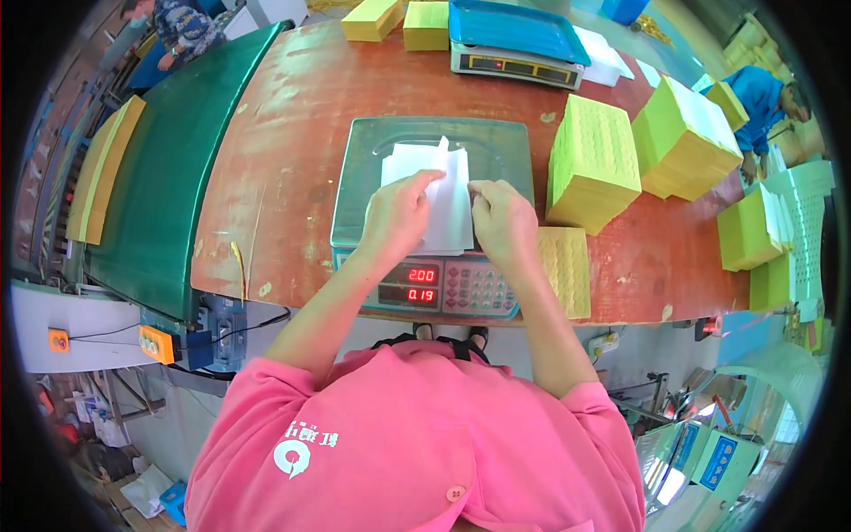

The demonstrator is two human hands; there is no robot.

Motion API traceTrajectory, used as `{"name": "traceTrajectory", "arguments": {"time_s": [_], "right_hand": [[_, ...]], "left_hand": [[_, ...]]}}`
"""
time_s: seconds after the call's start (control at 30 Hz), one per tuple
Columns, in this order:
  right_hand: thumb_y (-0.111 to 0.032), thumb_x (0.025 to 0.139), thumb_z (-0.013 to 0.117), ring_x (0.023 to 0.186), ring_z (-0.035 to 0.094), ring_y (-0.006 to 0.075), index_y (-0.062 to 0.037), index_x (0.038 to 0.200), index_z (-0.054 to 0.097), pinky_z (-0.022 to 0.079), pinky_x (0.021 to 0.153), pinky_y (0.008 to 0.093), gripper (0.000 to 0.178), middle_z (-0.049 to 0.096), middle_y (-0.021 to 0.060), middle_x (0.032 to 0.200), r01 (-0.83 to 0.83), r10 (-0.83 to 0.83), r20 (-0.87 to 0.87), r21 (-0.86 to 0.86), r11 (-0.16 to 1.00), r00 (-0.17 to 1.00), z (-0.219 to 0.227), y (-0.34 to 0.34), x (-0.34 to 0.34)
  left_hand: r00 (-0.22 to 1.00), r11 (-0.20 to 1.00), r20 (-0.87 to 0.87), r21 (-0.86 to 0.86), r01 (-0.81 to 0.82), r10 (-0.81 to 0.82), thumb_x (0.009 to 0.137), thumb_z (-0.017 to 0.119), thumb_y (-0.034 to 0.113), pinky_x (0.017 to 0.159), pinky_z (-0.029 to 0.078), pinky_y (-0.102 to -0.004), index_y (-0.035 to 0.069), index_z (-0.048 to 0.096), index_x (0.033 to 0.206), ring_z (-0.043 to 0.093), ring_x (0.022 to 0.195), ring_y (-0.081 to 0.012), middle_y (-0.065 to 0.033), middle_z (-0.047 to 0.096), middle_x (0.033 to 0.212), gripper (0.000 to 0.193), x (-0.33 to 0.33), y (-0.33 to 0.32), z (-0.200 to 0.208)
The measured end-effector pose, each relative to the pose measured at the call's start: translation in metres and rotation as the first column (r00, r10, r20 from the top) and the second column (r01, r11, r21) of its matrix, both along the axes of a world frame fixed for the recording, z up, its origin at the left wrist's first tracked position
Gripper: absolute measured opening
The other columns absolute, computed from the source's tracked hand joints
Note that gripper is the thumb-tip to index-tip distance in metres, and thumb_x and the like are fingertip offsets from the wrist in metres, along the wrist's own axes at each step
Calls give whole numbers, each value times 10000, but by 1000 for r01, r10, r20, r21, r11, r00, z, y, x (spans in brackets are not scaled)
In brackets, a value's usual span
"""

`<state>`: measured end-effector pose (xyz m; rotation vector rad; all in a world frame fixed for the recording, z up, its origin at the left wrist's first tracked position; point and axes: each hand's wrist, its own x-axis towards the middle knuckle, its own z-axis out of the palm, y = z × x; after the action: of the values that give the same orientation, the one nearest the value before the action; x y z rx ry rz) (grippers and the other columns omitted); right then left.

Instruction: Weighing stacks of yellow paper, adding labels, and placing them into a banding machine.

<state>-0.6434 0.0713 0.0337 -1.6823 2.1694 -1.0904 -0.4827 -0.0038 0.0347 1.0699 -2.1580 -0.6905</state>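
Observation:
A small stack of white paper sheets (452, 217) lies on the flat pan of a digital scale (359, 177), and one sheet edge stands up near the middle. My left hand (397, 217) comes in from the left, its index finger and thumb closed at that raised edge. At the right edge of the sheets is my right hand (505, 220), fingers curled and thumb side against the paper. What lies inside its curled fingers is partly hidden. Red figures glow on the scale's front panel, beside a keypad.
Yellow paper stacks (592, 160) stand right of the scale, with a lower yellow stack (565, 270) near the table's front edge. Another scale (519, 35) with a blue tray sits at the back. A green conveyor belt (168, 177) runs along the left. Co-workers are at far left and right.

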Motion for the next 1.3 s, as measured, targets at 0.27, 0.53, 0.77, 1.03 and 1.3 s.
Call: {"name": "traceTrajectory", "arguments": {"time_s": [0.27, 0.53, 0.77, 1.03, 1.3], "right_hand": [[30, 886, 525, 821, 657, 222, -40, 1100, 705, 513, 749, 314, 288, 675, 128, 963, -102, 151, 492, -125, 987, 858, -2, -6, 12], [-38, 922, 560, 769, 639, 158, -17, 1167, 659, 515, 721, 299, 265, 693, 112, 942, -94, 128, 618, -87, 992, 776, -7, -16, 18], [-217, 831, 718, 673, 583, 144, 7, 904, 644, 480, 601, 368, 246, 629, 171, 747, -43, -6, 384, 119, 992, 923, 7, -16, 1], [-32, 841, 673, 650, 578, 203, -26, 862, 585, 462, 592, 345, 90, 551, 145, 726, 140, 69, 408, -460, 877, 910, 63, 66, -20], [-112, 907, 626, 691, 440, 67, -22, 798, 532, 388, 611, 260, 170, 454, -15, 703, 688, -429, 694, -132, 714, 578, -15, 214, -140]], "left_hand": [[986, 926, -165, 366, 92, -32, 933, 659, 209, 571, 420, -267, 20, 692, 1053, 503, 643, -74, -16, 627, 745, 226, 4, -8, 6], [970, 810, -244, 570, 139, 5, 929, 678, 225, 530, 374, -237, 39, 696, 1021, 499, 670, -34, 26, 599, 753, 209, 11, -16, 3], [975, 943, -222, 328, 57, 18, 890, 572, 27, 647, 482, -276, 18, 654, 1147, 581, 735, -100, -45, 676, 900, 270, 9, -13, -14], [580, 941, -801, 63, 331, -150, 890, 552, 91, 1003, 472, -457, -12, 313, 1482, 559, 1211, -337, -193, 524, 1367, 646, 35, 64, 103], [834, 316, -438, 782, 537, -336, 842, 604, -7, 732, 481, -253, -14, 673, 1030, 616, 828, -108, -26, 687, 934, 201, -111, 125, 27]]}}
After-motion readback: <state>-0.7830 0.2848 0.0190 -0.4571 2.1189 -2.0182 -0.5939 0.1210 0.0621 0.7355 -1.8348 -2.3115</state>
